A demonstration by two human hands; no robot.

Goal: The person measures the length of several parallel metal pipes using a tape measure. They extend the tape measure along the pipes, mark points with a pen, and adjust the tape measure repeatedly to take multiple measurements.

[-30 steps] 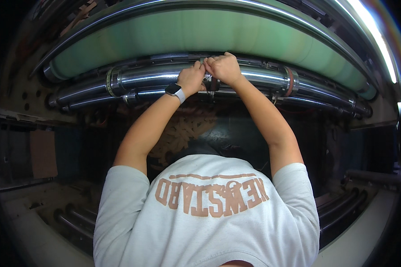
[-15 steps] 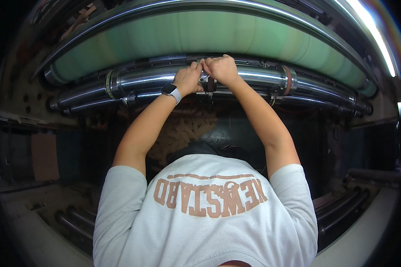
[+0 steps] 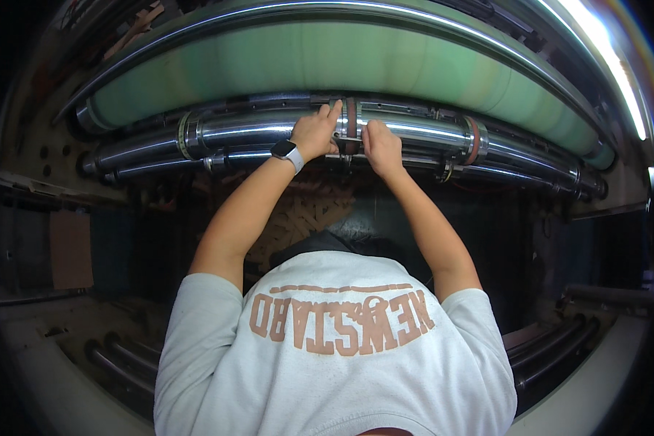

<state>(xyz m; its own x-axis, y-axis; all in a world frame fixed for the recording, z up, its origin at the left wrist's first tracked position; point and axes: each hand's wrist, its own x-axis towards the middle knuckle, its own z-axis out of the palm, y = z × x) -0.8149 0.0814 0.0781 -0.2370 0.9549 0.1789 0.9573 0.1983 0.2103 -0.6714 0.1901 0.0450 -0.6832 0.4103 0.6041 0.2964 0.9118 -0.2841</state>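
Note:
My left hand [image 3: 317, 134], with a smartwatch on its wrist, grips the left side of a metal collar [image 3: 344, 115] on a shiny steel shaft [image 3: 254, 131]. Its fingers reach over the top of the collar, and its thumb is lower down. Beside them, a brown-red band [image 3: 352, 116] circles the collar. Just right of this band, my right hand [image 3: 383, 148] is closed in a fist against the shaft. A short thin piece shows between the hands, low on the collar; whether the right fist holds it I cannot tell.
Behind the shaft lies a large green roller [image 3: 298, 58]. Other collars circle the shaft at left [image 3: 189, 136] and right [image 3: 477, 140]. A thinner steel bar [image 3: 247, 156] runs in front. Cardboard scraps [image 3: 303, 216] are piled below. Machine side frames [image 3: 43, 163] stand at both ends.
My right hand has come down and to the right, off the top of the collar, uncovering the brown-red band. My left hand has shifted slightly right and remains at the collar.

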